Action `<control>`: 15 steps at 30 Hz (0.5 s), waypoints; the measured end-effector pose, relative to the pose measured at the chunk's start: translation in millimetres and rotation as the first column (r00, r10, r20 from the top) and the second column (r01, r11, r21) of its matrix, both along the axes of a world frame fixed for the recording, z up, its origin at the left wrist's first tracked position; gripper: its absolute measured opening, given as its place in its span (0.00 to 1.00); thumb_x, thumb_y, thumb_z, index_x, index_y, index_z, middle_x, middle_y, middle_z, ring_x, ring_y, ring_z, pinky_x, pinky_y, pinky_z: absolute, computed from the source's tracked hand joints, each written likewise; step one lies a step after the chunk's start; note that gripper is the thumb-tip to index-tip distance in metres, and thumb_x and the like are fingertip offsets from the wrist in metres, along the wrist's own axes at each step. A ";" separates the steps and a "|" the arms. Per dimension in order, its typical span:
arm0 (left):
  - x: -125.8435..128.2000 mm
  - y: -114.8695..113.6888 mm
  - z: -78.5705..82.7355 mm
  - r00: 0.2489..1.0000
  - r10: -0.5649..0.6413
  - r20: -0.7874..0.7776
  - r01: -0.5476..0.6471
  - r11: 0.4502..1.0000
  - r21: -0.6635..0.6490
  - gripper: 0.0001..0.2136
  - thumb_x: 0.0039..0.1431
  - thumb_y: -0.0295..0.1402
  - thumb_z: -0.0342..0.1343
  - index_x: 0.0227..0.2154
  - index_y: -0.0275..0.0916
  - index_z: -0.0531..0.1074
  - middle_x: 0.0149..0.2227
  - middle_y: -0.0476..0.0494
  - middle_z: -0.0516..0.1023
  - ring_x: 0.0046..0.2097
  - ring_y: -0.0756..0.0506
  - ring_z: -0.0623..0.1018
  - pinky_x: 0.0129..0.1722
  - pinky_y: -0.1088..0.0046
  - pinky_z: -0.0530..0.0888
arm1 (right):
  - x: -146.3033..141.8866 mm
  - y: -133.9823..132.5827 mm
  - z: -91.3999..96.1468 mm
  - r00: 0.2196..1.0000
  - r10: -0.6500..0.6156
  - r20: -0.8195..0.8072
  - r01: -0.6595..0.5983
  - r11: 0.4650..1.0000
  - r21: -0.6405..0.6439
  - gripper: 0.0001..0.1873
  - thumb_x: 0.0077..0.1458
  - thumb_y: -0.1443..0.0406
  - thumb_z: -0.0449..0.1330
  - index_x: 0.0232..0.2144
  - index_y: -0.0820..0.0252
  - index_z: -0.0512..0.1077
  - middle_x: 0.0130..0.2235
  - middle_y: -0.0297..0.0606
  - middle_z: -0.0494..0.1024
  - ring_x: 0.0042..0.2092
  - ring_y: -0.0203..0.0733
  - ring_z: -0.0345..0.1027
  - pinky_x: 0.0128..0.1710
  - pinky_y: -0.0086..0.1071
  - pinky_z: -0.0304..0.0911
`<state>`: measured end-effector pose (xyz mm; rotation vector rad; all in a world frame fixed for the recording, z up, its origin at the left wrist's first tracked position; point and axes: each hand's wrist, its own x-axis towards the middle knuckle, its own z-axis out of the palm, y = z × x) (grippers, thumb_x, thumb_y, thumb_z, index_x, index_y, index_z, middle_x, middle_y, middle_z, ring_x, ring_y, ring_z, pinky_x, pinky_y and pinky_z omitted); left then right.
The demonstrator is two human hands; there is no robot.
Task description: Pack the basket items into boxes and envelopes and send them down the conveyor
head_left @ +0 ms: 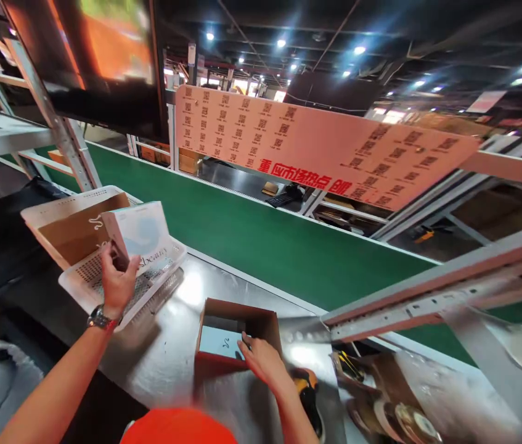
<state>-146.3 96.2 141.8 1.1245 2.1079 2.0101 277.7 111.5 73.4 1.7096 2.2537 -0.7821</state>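
Note:
Over the white plastic basket [80,293], my left hand [119,283] grips a white and pale-blue carton [143,228] by its lower left edge, thumb in front. Inside the basket, behind that carton, leans a brown cardboard piece [69,237] with a white squiggle printed on it. My right hand [261,357] reaches into an open cardboard box [261,314] on the metal table. There its fingers are closed at the right end of a light blue box [219,342] with a small black squiggle; part of their grip is hidden.
A green conveyor belt [251,222] runs behind the metal table [163,364]. A yellow and black tool [307,394] lies right of my forearm, near rolls of tape [413,422]. A metal rail [427,296] slants across the right. A pink code board [316,142] hangs above the belt.

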 end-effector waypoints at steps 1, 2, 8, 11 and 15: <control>16.7 -7.3 1.4 0.997 -0.074 0.003 0.074 0.997 -0.013 0.39 0.63 0.44 0.68 0.72 0.40 0.60 0.69 0.32 0.70 0.67 0.34 0.73 0.71 0.49 0.70 | -0.6 -1.6 1.2 1.000 0.006 0.000 -0.006 1.000 0.012 0.34 0.73 0.52 0.44 0.68 0.62 0.73 0.58 0.59 0.84 0.61 0.62 0.79 0.57 0.47 0.71; 35.1 -14.5 0.8 0.988 -0.155 -0.003 0.155 0.987 -0.032 0.38 0.63 0.44 0.67 0.72 0.42 0.60 0.68 0.33 0.71 0.66 0.34 0.75 0.70 0.50 0.72 | -1.2 -3.0 2.8 1.000 0.009 -0.003 -0.009 1.000 0.025 0.33 0.73 0.53 0.44 0.68 0.62 0.73 0.59 0.59 0.84 0.61 0.61 0.79 0.57 0.46 0.71; 136.8 -26.9 -37.5 0.584 -0.776 -0.237 0.677 0.627 -0.385 0.27 0.69 0.38 0.59 0.70 0.48 0.67 0.65 0.36 0.73 0.65 0.36 0.76 0.65 0.54 0.78 | -3.7 -7.6 10.5 0.997 -0.062 0.037 0.058 0.994 0.095 0.26 0.68 0.61 0.50 0.59 0.66 0.78 0.52 0.60 0.86 0.53 0.59 0.84 0.49 0.42 0.73; 155.8 -9.9 -57.4 0.322 -0.892 -0.318 0.689 0.451 -0.568 0.29 0.66 0.32 0.61 0.69 0.48 0.69 0.65 0.35 0.73 0.63 0.36 0.77 0.63 0.55 0.79 | -3.8 -9.3 9.8 0.993 -0.098 0.068 0.091 0.990 0.104 0.23 0.67 0.60 0.51 0.49 0.67 0.82 0.49 0.61 0.87 0.50 0.60 0.85 0.45 0.41 0.73; 156.2 6.8 -62.3 0.221 -0.887 -0.406 0.617 0.450 -0.646 0.31 0.64 0.29 0.61 0.69 0.49 0.70 0.68 0.35 0.72 0.65 0.34 0.75 0.64 0.52 0.77 | -3.0 -11.7 7.9 0.993 -0.095 0.068 0.088 0.991 0.103 0.22 0.67 0.59 0.53 0.41 0.64 0.85 0.47 0.59 0.88 0.49 0.57 0.85 0.44 0.39 0.72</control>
